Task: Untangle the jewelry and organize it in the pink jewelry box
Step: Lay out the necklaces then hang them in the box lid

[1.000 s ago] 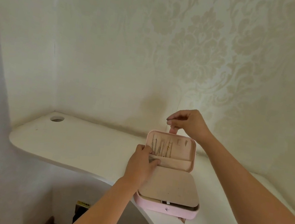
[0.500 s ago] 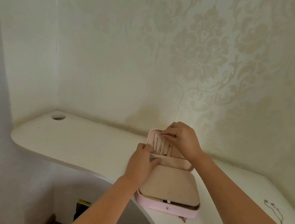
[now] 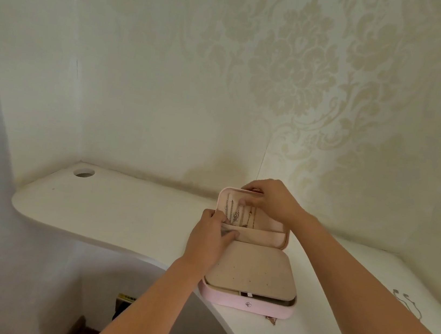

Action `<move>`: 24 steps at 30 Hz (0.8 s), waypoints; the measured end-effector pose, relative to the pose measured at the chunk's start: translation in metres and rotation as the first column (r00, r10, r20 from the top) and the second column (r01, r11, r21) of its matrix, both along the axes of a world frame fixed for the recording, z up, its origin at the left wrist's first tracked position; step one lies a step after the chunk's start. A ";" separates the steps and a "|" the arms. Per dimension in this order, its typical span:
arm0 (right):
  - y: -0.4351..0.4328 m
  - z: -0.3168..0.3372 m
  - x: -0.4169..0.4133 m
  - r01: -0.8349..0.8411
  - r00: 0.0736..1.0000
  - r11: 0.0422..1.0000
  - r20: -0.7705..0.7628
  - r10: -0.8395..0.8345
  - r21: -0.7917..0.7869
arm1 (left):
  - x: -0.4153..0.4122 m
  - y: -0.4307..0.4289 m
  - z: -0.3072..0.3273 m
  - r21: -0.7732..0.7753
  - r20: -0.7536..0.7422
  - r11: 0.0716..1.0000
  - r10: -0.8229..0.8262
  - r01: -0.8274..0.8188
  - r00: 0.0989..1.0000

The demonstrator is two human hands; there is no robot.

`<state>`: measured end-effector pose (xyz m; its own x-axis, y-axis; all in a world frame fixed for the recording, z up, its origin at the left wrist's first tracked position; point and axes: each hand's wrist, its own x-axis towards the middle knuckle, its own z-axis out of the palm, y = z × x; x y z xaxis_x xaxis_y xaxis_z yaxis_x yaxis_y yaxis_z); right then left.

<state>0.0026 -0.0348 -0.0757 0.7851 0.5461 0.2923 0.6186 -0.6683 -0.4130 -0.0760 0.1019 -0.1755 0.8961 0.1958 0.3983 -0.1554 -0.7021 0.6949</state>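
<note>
Pink box (image 3: 248,305), right fingers (image 3: 249,201) pinching necklaces (image 3: 237,216), left fingers (image 3: 228,234) pinching pocket (image 3: 260,236)

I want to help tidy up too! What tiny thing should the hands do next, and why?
Probably tuck the lower ends of the hanging necklaces into the pocket. The right hand pinches the top edge of the lid, where they hang. The left hand pinches the pocket's mouth just below them, and their pendants hang just above it.
</note>
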 end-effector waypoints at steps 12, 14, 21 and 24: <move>0.016 0.018 0.008 0.101 0.984 0.995 -0.146 -0.102 -0.009 | 0.002 0.001 -0.001 -0.001 -0.010 1.000 -0.006 0.006 1.000; 0.010 0.014 0.006 0.084 0.989 0.996 -0.126 -0.083 0.008 | 0.002 0.002 0.001 -0.041 -0.005 0.999 -0.024 0.023 1.000; -0.045 0.006 -0.014 0.172 0.982 0.873 -0.010 -0.188 0.457 | -0.001 0.013 0.006 -0.255 0.030 0.964 -0.068 0.073 0.997; -0.082 -0.006 -0.017 0.294 0.956 0.852 -0.119 -0.269 0.433 | -0.004 0.031 0.021 -0.301 -0.042 0.953 -0.046 0.031 0.998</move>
